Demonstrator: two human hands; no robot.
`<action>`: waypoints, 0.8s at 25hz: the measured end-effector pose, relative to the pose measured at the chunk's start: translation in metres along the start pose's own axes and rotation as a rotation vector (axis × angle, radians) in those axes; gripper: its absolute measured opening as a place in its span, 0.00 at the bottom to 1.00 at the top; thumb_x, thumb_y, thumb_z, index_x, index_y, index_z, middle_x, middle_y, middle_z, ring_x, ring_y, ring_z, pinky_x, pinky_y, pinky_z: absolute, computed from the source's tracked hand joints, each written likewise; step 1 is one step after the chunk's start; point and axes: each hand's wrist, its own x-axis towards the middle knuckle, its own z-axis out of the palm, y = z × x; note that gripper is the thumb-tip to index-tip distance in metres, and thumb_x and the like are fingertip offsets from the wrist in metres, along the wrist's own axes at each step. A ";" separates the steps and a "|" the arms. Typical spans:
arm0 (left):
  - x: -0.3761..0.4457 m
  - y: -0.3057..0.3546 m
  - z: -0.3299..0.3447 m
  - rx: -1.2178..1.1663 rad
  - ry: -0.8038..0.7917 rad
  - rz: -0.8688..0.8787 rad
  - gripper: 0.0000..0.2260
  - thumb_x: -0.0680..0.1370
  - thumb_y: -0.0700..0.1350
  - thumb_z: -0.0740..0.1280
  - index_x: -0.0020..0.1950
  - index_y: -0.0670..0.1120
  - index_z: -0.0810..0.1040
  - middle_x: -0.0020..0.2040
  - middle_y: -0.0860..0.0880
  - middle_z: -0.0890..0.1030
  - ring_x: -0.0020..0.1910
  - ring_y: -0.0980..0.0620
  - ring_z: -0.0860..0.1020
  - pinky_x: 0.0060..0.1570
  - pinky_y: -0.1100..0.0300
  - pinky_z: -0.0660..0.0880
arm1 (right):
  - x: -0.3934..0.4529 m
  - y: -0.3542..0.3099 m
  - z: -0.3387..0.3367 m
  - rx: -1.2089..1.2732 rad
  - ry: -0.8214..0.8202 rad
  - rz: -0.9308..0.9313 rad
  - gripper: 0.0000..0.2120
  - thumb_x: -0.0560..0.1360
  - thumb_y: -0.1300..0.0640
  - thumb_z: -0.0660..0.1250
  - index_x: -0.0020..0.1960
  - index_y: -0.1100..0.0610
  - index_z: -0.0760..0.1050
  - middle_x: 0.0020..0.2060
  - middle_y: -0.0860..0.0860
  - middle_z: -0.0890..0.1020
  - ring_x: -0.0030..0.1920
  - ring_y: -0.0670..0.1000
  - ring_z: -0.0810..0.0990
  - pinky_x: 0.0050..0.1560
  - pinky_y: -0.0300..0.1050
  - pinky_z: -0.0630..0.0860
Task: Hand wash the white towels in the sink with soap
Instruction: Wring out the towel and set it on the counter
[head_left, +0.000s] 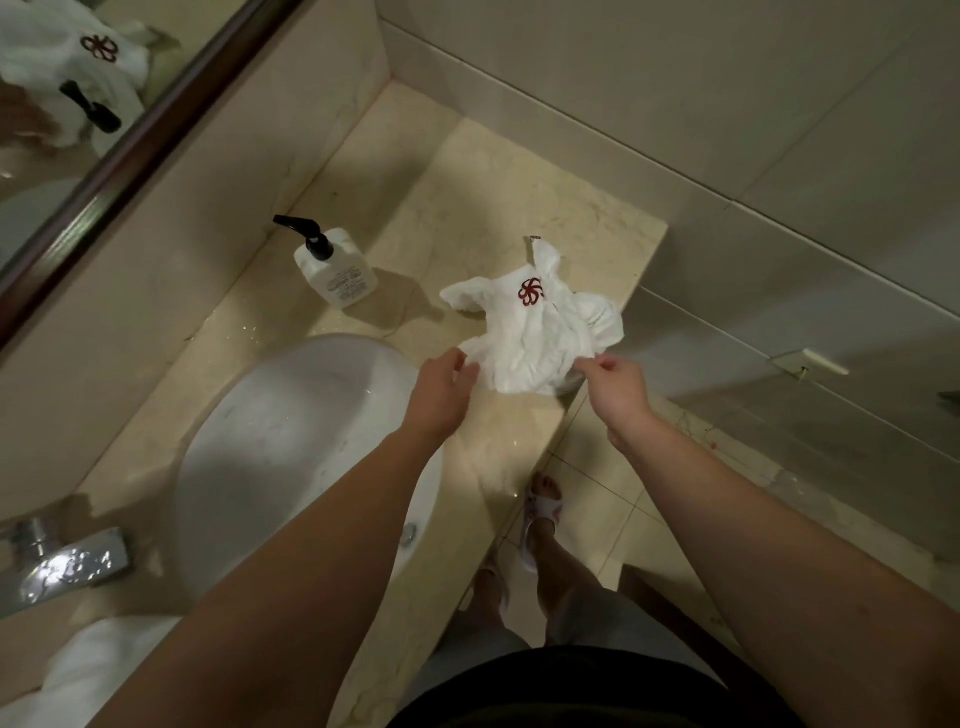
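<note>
Towel (535, 332) pinched by both hands' fingers (589, 365), soap bottle (335, 267) beside sink (291, 415).

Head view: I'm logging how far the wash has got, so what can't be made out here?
- Soap bottle label: print too small to read.
- Faucet: cut by the left edge, glare on it.
- Second white towel: cropped at the bottom-left corner, left arm over it.
- Sink drain: hidden behind the left forearm.

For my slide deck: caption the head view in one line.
Both hands, left and right, pinch a crumpled white towel on the counter beside the sink and soap bottle.
</note>
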 end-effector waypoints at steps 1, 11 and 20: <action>-0.003 0.005 -0.004 -0.049 0.026 0.017 0.11 0.84 0.49 0.60 0.49 0.42 0.74 0.43 0.48 0.77 0.39 0.51 0.73 0.40 0.55 0.68 | -0.003 -0.004 -0.002 -0.009 0.023 -0.048 0.04 0.75 0.59 0.64 0.42 0.58 0.73 0.35 0.52 0.72 0.36 0.49 0.68 0.37 0.44 0.65; -0.003 0.106 -0.055 -0.802 -0.102 -0.055 0.09 0.80 0.46 0.66 0.55 0.41 0.79 0.53 0.43 0.84 0.53 0.46 0.82 0.53 0.55 0.78 | -0.026 -0.076 -0.069 0.166 0.277 -0.350 0.16 0.79 0.55 0.63 0.33 0.54 0.69 0.30 0.49 0.70 0.34 0.47 0.67 0.36 0.44 0.65; -0.027 0.200 -0.108 -0.107 0.159 0.479 0.15 0.86 0.46 0.54 0.47 0.40 0.74 0.47 0.38 0.79 0.47 0.44 0.76 0.49 0.53 0.69 | -0.076 -0.130 -0.169 -0.051 0.375 -0.515 0.23 0.78 0.53 0.66 0.26 0.54 0.66 0.22 0.49 0.67 0.28 0.52 0.67 0.34 0.48 0.68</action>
